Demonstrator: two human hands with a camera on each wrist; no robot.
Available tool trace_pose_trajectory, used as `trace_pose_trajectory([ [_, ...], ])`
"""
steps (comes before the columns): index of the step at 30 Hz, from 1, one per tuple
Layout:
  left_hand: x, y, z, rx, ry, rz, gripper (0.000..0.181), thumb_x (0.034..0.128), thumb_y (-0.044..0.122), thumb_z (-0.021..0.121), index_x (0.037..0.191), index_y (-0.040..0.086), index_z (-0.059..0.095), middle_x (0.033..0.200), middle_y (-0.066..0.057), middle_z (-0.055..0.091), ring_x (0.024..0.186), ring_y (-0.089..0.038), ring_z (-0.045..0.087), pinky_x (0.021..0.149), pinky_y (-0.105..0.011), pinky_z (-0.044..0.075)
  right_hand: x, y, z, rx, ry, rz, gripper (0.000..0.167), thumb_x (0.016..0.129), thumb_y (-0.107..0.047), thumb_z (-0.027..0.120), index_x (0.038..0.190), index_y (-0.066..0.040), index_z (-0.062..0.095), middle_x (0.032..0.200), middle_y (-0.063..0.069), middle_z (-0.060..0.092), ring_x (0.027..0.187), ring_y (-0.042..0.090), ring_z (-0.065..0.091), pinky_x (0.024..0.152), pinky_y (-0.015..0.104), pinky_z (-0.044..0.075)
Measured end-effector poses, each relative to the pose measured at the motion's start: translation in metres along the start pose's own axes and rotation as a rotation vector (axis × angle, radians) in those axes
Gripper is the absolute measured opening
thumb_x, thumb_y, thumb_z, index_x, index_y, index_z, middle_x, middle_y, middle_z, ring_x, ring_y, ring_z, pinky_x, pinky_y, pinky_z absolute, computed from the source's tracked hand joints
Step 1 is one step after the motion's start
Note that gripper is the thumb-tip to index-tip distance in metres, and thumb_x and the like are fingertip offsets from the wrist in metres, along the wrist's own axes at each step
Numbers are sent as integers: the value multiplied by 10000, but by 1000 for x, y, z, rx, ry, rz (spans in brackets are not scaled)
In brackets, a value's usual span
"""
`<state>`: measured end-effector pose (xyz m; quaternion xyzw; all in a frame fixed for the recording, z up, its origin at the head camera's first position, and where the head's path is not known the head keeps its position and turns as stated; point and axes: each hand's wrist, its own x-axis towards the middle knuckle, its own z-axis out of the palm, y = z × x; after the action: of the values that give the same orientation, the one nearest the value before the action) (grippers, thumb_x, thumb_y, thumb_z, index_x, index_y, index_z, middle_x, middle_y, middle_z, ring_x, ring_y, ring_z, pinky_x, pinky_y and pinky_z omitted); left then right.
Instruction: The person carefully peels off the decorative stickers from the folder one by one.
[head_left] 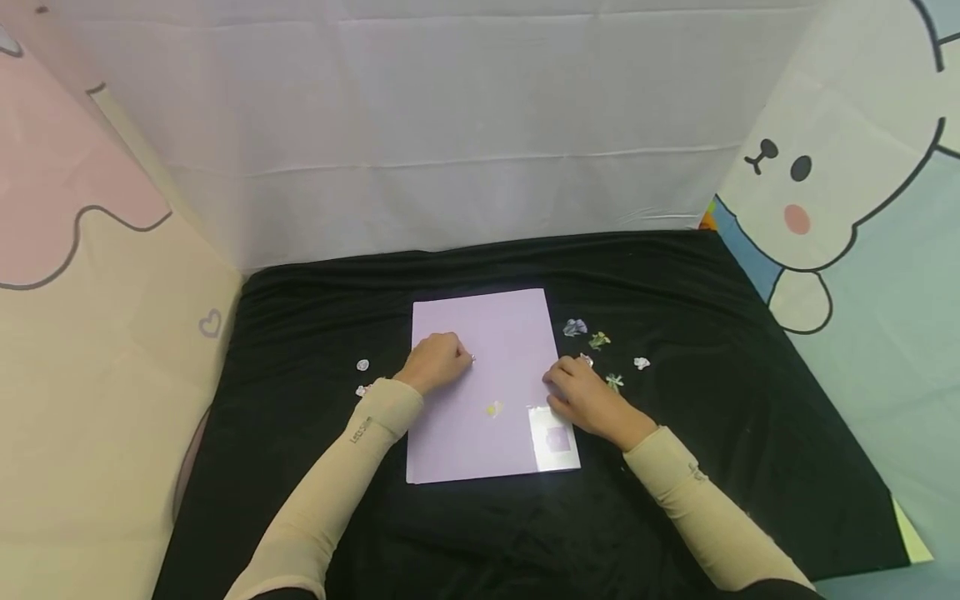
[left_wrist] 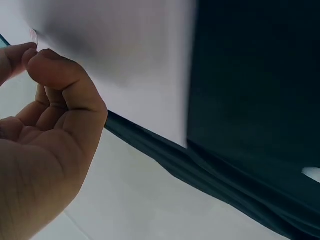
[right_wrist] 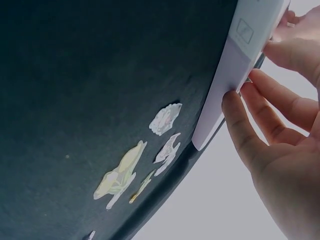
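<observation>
A flat lavender folder lies on the black cloth, with a whitish, shiny panel at its lower right corner. Over its upper middle, my left hand pinches a tiny pale sticker between thumb and forefinger; the other fingers are curled. My right hand rests at the folder's right edge, its fingertips touching it, fingers loosely bent and holding nothing. A small yellow and white flower sticker sits on the folder's lower middle.
Right of the folder lie several cut-out flower stickers, among them a bluish one, a yellow-green one and a white one. Left of it is a small round white sticker. A white curtain hangs behind the black cloth.
</observation>
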<state>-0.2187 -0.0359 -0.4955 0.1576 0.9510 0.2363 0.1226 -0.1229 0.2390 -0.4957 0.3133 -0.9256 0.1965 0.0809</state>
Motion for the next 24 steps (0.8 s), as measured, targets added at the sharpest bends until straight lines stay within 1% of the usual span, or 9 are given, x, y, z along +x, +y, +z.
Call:
trace_pose_trajectory([
  [3,-13,-19,-10,-2,-9,-58,213,954,215,639,819,80,733,689,-12,601,623,-182,561,537,-315,434,0,1,1,1,3,-8,230,839,-30,770,1035,41,672,1008,158,599,904,294,555,816,432,485],
  [9,-39,-58,-27,-12,1,-123,225,969,212,648,824,53,713,695,-50,587,607,-205,551,517,-319,417,0,1,3,0,6,-19,221,843,-29,759,1035,38,669,1007,153,594,891,285,545,794,415,487],
  [13,-51,-80,-36,28,21,-164,194,952,190,639,847,53,728,705,-43,588,610,-204,544,519,-323,419,-1,1,3,3,6,-23,222,844,-22,758,1035,46,666,1012,161,594,893,291,546,793,420,487],
  [17,-62,-96,-47,29,47,-198,167,925,143,608,843,53,721,707,-44,603,612,-209,561,528,-339,437,-1,2,4,-4,10,-25,221,840,-11,756,1033,44,664,1013,158,593,890,290,546,790,420,489],
  [20,-68,-105,-53,26,55,-224,194,931,152,598,784,73,697,679,-35,613,599,-209,564,522,-343,434,-1,2,4,-4,15,-30,221,838,-12,757,1031,42,666,1011,156,593,889,290,547,791,422,491],
  [24,-75,-111,-59,38,63,-251,222,932,171,591,740,93,668,662,-35,600,585,-211,545,509,-341,408,-1,3,4,-2,19,-37,219,836,-13,758,1028,42,668,1006,158,594,887,293,546,793,428,489],
])
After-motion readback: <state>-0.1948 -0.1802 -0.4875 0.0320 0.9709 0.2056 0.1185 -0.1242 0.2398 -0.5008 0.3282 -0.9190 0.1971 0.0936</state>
